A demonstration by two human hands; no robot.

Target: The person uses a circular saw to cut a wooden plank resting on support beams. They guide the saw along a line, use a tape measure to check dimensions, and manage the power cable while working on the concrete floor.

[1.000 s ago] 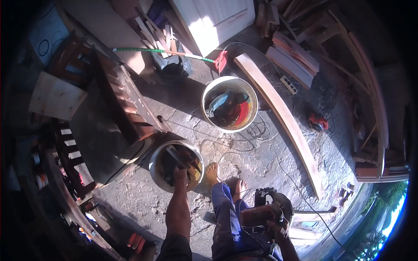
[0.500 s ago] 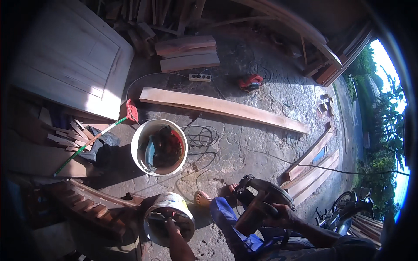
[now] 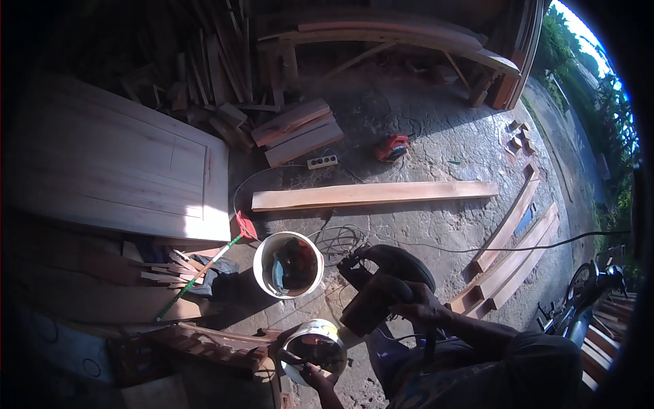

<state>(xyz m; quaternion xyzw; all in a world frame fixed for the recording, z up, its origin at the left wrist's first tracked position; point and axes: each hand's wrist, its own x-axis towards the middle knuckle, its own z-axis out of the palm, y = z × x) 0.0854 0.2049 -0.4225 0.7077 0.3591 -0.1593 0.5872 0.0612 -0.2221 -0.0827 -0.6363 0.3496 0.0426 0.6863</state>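
My right hand (image 3: 424,308) is closed round the handle of a dark circular saw (image 3: 381,290), held up in front of my lap with its rounded blade guard toward the far side. My left hand (image 3: 317,376) is at the near rim of a small white bucket (image 3: 315,328), its fingers curled in shadow. A dark, long object (image 3: 291,357) sticks out from them to the left over the rim; its kind is too dim to tell. Beyond stands a larger white bucket (image 3: 261,262) with a teal tool (image 3: 278,273) and other dark things inside.
A long plank (image 3: 375,194) lies across the concrete floor, with a red power tool (image 3: 392,148) and a power strip (image 3: 322,162) beyond it. Cables coil near the large bucket. Curved boards (image 3: 507,225) lie right; a panel door (image 3: 129,163) and a green-handled broom (image 3: 204,270) are left.
My left hand has come up from inside the small bucket to its rim, with the dark, long object showing. The saw has shifted left and farther away, nearer that bucket. My view has turned.
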